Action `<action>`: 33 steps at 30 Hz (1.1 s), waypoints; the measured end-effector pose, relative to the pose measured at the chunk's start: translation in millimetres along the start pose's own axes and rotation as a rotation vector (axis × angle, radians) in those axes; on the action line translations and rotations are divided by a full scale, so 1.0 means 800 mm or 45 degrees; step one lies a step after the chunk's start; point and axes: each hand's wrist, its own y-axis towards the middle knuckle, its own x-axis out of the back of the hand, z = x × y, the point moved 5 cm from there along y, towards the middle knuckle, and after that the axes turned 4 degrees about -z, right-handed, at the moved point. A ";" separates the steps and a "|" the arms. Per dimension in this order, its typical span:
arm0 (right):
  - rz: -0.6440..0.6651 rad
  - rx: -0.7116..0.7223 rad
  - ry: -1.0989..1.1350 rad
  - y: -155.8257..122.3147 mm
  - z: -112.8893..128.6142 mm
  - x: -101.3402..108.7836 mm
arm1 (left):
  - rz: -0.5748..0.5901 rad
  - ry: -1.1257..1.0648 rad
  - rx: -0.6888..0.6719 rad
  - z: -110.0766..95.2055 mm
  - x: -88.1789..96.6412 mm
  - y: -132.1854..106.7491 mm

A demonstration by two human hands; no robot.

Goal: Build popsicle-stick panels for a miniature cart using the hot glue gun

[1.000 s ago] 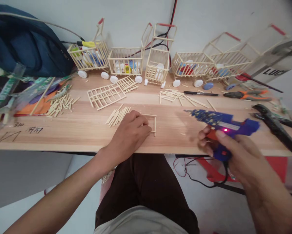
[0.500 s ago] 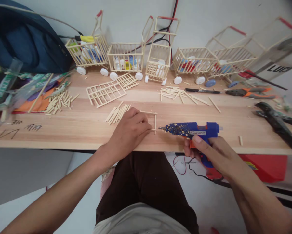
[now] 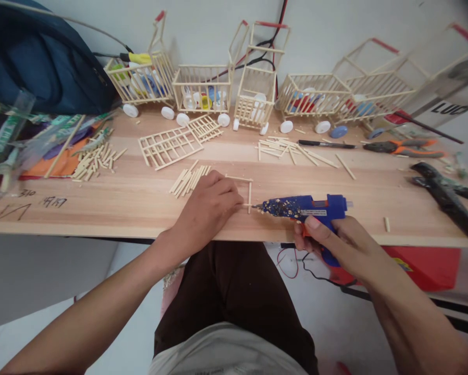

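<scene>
Near picture centre, the left hand [image 3: 209,204] covers part of a stick frame [image 3: 250,194]; its grip cannot be told. Toward lower right, the right hand [image 3: 347,242] clasps a blue glue gun [image 3: 305,207], nozzle [image 3: 258,207] at the frame's lower-right corner.

The glue gun [image 3: 284,207] in the right fingers [image 3: 299,240] is coloured blue, speckled tan; the stick frame [image 3: 250,190] beside the left fingers [image 3: 232,198] is toned pale yellow.
</scene>
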 end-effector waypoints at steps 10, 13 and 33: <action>-0.009 0.074 -0.052 0.002 0.002 -0.001 | 0.000 0.007 0.011 0.000 0.000 0.000; 0.001 0.078 -0.065 0.003 0.004 0.000 | 0.008 0.008 0.015 0.000 -0.001 -0.001; -0.017 0.000 -0.155 0.003 -0.004 -0.001 | 0.019 0.019 0.008 -0.001 0.000 0.000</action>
